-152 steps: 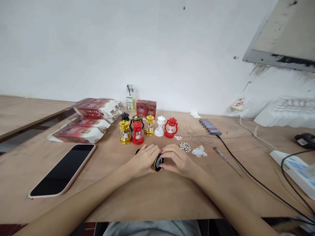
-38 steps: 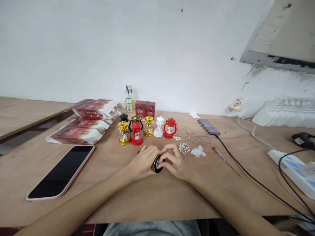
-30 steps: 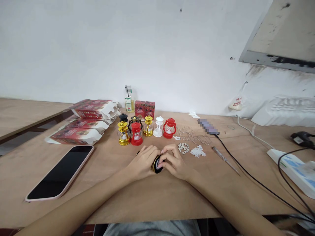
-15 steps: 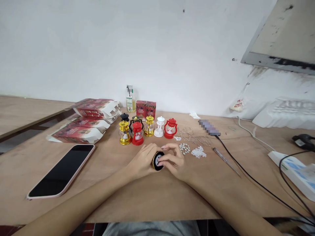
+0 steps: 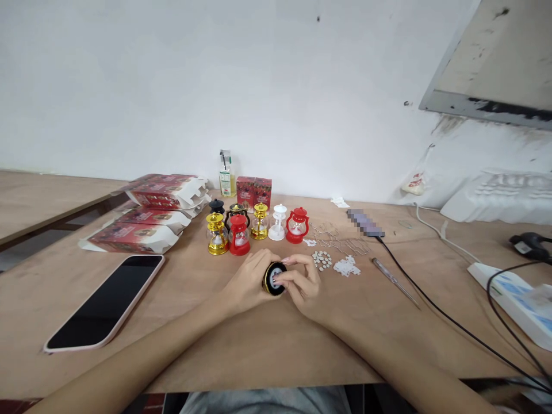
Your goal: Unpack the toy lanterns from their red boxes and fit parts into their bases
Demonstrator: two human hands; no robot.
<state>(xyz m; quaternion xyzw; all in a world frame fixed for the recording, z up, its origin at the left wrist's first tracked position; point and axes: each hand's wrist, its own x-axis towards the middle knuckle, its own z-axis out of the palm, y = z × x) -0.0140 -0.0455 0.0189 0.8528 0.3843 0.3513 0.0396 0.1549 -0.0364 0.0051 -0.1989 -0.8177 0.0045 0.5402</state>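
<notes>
My left hand [image 5: 253, 282] is wrapped round a small lantern [image 5: 268, 286], tilted so that its round black base with a pale centre faces me. A thin gold edge shows at its side; the hand hides the rest. The bent fingers of my right hand [image 5: 305, 284] meet at the pale centre of the base. Whatever they pinch there is too small to make out. Beyond my hands stand several little lanterns, among them a red lantern [image 5: 297, 225], a white lantern [image 5: 278, 223] and a gold lantern [image 5: 217, 234].
Button cells [image 5: 321, 260], white plastic pieces [image 5: 347, 267] and wire handles [image 5: 336, 238] lie right of the lanterns. A screwdriver [image 5: 394, 282], a cable [image 5: 435, 313] and a power strip [image 5: 513, 299] are farther right. To the left are a phone [image 5: 106, 302] and red cartons [image 5: 129, 234].
The lantern in my left hand has turned slightly, showing more of its base. My right fingers stay at its centre. The whole view has shifted a little.
</notes>
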